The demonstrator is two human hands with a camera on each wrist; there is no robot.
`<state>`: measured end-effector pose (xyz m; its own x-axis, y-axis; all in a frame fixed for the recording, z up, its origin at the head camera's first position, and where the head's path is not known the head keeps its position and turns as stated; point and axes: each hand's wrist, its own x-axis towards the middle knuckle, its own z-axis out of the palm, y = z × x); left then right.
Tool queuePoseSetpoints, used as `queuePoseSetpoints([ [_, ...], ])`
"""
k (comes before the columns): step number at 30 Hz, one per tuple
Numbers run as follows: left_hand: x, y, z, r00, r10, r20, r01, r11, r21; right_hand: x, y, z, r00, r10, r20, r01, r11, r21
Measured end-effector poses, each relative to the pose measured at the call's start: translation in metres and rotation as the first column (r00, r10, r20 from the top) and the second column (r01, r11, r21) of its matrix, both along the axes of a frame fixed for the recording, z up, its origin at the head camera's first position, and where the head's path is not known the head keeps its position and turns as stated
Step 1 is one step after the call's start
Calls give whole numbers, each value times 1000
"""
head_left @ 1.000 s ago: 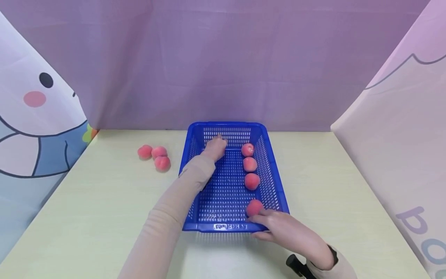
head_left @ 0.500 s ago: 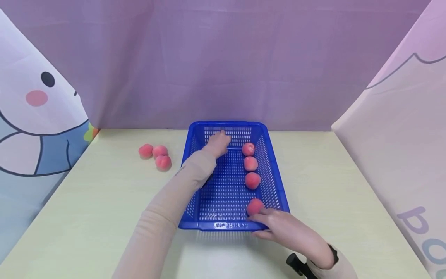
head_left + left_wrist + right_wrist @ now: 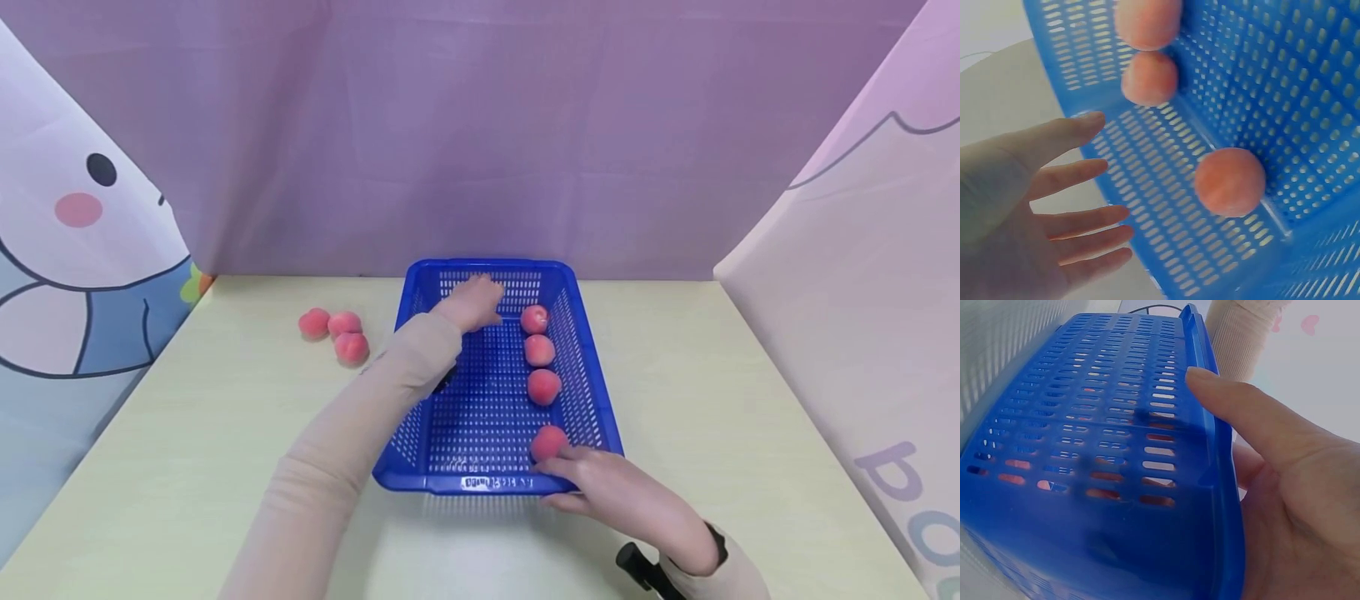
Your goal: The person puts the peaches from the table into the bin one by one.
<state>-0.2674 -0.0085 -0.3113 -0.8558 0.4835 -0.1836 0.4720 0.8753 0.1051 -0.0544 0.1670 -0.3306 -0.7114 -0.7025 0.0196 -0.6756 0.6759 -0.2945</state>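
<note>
**Right hand on the blue basket, left hand wide**

Seen from the head, the right hand grips the basket rim around five o'clock; the left hand is at eleven, over the interior. Four peaches run from one to five o'clock inside; three loose peaches sit toward nine on the surface. The left wrist shows straight, parted fingers. From the right wrist, the thumb meets the rim.

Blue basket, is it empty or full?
Neither: in the head view, four pink peaches line the right side of the basket, and much of its visible floor is bare.
</note>
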Motion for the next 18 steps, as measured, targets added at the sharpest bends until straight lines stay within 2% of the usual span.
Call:
queuePoseSetpoints([
  [8,8,-5,18,997,-9,78,5,999,43,-1,0,0,1000,-2,-10,2,1000,6],
  [13,14,-11,26,996,-12,88,8,999,40,-1,0,0,1000,4,-19,-4,1000,2],
  [18,25,-19,35,997,-6,77,2,999,44,-1,0,0,1000,7,-12,-7,1000,-2],
])
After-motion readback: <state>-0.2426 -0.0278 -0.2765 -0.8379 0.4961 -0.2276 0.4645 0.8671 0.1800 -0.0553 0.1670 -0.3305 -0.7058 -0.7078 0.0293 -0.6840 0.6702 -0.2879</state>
